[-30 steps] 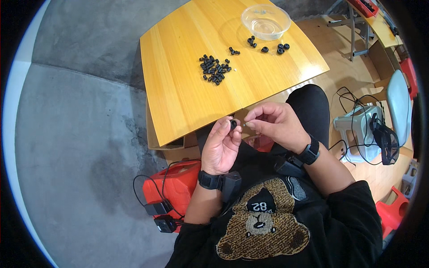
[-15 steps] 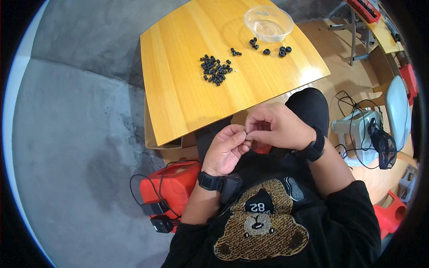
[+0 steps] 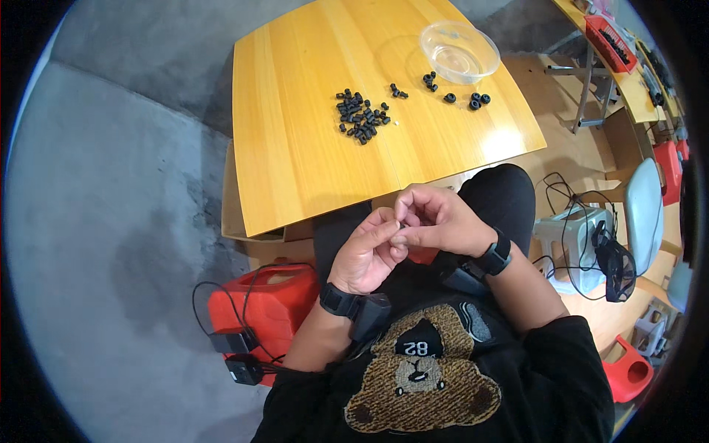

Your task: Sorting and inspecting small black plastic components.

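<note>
My left hand (image 3: 369,255) and my right hand (image 3: 439,215) meet over my lap, just off the near edge of the wooden table (image 3: 295,162). Both have thumb and fingers pinched together, fingertips touching. Between them shows a sliver of something small and dark, too small to name. On the table lies a heap of small black rubber-like pieces (image 3: 360,117). To its right are a few more black pieces (image 3: 399,91), then rounder black ring-like parts (image 3: 478,100). A clear round plastic bowl (image 3: 459,52) stands at the far right of the table.
At my left is a red plastic stool (image 3: 258,303) with black cables and boxes on it. On my right stand a pale stool (image 3: 572,244) draped with cables, a light blue chair seat (image 3: 644,214) and another red stool (image 3: 628,371). A red basket (image 3: 611,46) rests on a side table.
The view has shifted slightly, so more of the right side shows. My hands stay pinched together, with the fingers turned a little. The pieces on the table look unmoved.
</note>
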The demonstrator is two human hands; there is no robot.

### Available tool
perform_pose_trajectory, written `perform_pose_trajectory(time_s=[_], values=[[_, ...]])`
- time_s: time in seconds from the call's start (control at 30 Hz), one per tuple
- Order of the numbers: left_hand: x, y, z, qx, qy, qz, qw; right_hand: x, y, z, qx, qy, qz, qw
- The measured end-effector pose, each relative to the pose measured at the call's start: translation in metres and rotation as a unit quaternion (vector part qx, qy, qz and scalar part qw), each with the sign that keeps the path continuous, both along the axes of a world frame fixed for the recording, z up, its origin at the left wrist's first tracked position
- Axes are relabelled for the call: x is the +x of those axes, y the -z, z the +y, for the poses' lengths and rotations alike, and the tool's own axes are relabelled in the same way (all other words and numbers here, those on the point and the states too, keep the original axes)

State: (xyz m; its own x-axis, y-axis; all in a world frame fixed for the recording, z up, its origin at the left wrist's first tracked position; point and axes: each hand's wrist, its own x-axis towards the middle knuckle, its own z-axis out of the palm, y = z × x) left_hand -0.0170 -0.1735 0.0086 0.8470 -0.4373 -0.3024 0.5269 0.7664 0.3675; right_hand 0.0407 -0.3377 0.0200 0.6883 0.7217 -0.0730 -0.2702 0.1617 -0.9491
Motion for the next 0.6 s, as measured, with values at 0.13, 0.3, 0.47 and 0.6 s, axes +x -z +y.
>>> perform_pose_trajectory(time_s=[0.13, 0.3, 0.47, 0.6], values=[[0.001, 0.006, 0.003, -0.011, -0.075, 0.026, 0.997, 0.007, -0.008, 0.006, -0.069, -0.001, -0.052, 0.996], [0.002, 0.01, 0.019, -0.054, -0.097, 0.052, 0.992, 0.044, -0.017, 0.0, -0.219, 0.057, -0.118, 0.967], [0.003, 0.011, 0.028, -0.064, -0.117, 0.06, 0.989, 0.112, -0.019, 0.005, -0.377, 0.192, -0.374, 0.826], [0.006, 0.011, 0.034, -0.069, -0.124, 0.065, 0.988, 0.148, -0.004, 0.024, -0.418, 0.234, -0.418, 0.772]])
